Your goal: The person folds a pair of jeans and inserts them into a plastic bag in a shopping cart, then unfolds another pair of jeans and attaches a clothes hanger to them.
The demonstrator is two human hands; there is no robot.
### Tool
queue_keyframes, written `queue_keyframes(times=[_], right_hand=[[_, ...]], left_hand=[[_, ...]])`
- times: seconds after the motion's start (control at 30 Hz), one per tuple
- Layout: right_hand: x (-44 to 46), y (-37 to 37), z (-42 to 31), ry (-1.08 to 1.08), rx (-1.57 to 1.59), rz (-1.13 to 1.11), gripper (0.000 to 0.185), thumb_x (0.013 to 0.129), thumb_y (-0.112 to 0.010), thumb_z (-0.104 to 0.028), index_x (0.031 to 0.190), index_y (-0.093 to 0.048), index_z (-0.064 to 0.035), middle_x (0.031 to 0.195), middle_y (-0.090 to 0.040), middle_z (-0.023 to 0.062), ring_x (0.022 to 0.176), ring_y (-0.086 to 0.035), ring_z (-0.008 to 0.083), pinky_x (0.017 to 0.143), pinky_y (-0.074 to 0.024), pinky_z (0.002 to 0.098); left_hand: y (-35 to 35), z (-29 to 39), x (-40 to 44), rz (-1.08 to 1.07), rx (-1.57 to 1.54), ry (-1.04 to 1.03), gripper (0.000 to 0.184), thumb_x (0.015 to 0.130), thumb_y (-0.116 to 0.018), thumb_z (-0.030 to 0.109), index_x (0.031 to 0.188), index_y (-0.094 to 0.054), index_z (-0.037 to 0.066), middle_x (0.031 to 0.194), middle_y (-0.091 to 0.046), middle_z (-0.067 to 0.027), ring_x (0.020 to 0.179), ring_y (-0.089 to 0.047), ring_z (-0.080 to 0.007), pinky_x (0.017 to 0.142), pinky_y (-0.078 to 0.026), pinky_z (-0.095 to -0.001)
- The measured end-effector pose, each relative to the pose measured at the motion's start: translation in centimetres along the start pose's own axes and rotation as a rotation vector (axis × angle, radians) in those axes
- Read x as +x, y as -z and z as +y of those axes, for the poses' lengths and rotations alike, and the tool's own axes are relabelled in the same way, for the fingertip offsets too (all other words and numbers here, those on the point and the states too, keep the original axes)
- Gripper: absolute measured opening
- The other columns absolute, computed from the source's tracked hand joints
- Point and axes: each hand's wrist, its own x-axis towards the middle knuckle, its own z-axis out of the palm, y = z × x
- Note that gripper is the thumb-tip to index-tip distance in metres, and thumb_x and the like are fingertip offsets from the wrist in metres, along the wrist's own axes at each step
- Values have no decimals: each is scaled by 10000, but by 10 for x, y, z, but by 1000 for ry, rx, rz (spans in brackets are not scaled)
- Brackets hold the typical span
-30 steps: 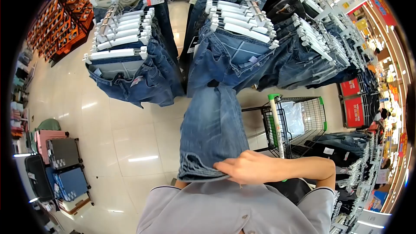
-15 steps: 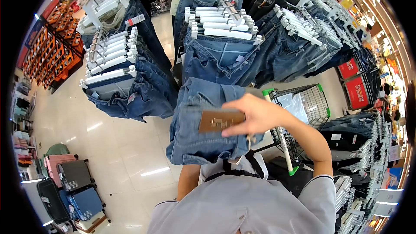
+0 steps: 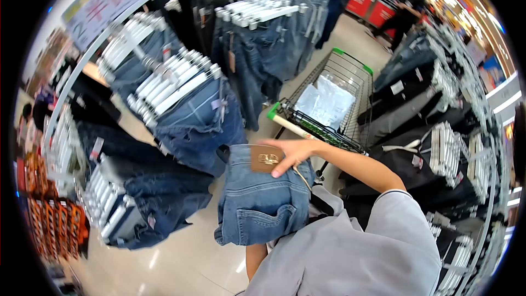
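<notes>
- Right hand [image 3: 296, 151]: gripping the upper edge of a folded pair of faded-blue denim jeans [image 3: 263, 192], thumb over 1 rectangular brown leather patch [image 3: 259, 159].
- Left hand: hidden by the jeans; its state cannot be told.
- Jeans: held before the grey shirt [image 3: 356, 246], back pocket facing up.
- Black wire cart with green corners [image 3: 353, 60]: beyond the right hand, carrying clear plastic packaging [image 3: 329, 98] near its handle edge.

The right hand [image 3: 296, 152] is gripping the jeans [image 3: 263, 194] beside the cart [image 3: 338, 51], whose handle [image 3: 296, 127] is standing in the way. Over that handle, open space is leading down to the plastic bags [image 3: 326, 101]. Hanging jeans [image 3: 200, 131] are crowding the left, dark clothes [image 3: 405, 156] the right. Lower left, bare floor [image 3: 164, 266] is leaving room.
</notes>
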Motion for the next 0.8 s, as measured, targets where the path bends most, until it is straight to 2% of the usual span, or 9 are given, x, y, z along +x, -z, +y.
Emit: queue_keyframes(times=[0.03,0.07,0.23,0.3,0.47,0.6,0.63,0.7,0.8], right_hand=[[-15,7,14,-86,202,-152,1044,758,-898,-361,1531,-311,25,1469,-496,173,1370,-455,260,1168,-341,375],[-37,12,22,-211,303,-180,987,772,-890,-315,1522,-341,18,1482,-479,165,1372,-445,249,1166,-344,375],[-130,10,62,-352,596,124,989,754,-903,-241,1527,-340,11,1493,-469,162,1396,-416,253,1179,-323,391],[-156,14,66,-281,639,240,975,757,-900,-224,1529,-350,7,1486,-482,160,1393,-416,241,1183,-306,384],[-204,35,78,-116,795,653,740,803,-866,-155,1426,-508,22,1362,-599,103,1258,-538,195,1108,-388,345],[-245,71,112,-65,981,958,707,775,-851,-87,1398,-528,2,1313,-619,79,1222,-561,178,1048,-427,334],[-259,81,118,-96,1040,1059,725,747,-860,-82,1385,-525,-2,1287,-623,84,1206,-572,192,1050,-426,342],[-281,100,138,-88,1091,1306,716,742,-857,-100,1370,-526,-5,1259,-625,88,1177,-583,201,1037,-431,343],[-316,125,175,-150,1137,1561,685,778,-822,-124,1381,-517,-10,1253,-616,85,1147,-591,202,991,-451,339]], left_hand=[[-4,-1,5,-30,58,16,504,1036,-490,424,1291,-575,-2,1259,-620,-184,1201,-579,-278,1064,-427,-394],[-10,-2,10,-61,117,32,499,1037,-491,421,1287,-579,-1,1254,-624,-184,1196,-583,-277,1062,-429,-392],[-39,3,50,-195,390,57,474,1041,-495,406,1264,-598,0,1226,-643,-179,1172,-602,-270,1049,-443,-383],[-58,8,76,-253,500,46,465,1042,-497,399,1255,-605,1,1215,-650,-177,1162,-610,-268,1044,-448,-380],[-119,21,161,-391,770,-61,442,1046,-501,384,1233,-623,2,1187,-669,-173,1138,-629,-261,1031,-461,-371],[-189,31,256,-441,992,-252,426,1049,-505,371,1215,-638,3,1165,-684,-169,1119,-644,-255,1020,-472,-364],[-220,31,278,-340,894,-213,233,1012,-602,193,1059,-699,-14,936,-724,-119,949,-698,-195,870,-529,-310],[-285,39,313,-254,1177,-23,211,949,-689,154,1076,-692,-15,954,-727,-153,970,-701,-214,843,-540,-336],[-346,11,383,-395,1351,-58,259,957,-707,175,1060,-665,-58,957,-724,-122,886,-696,-172,776,-559,-318]])
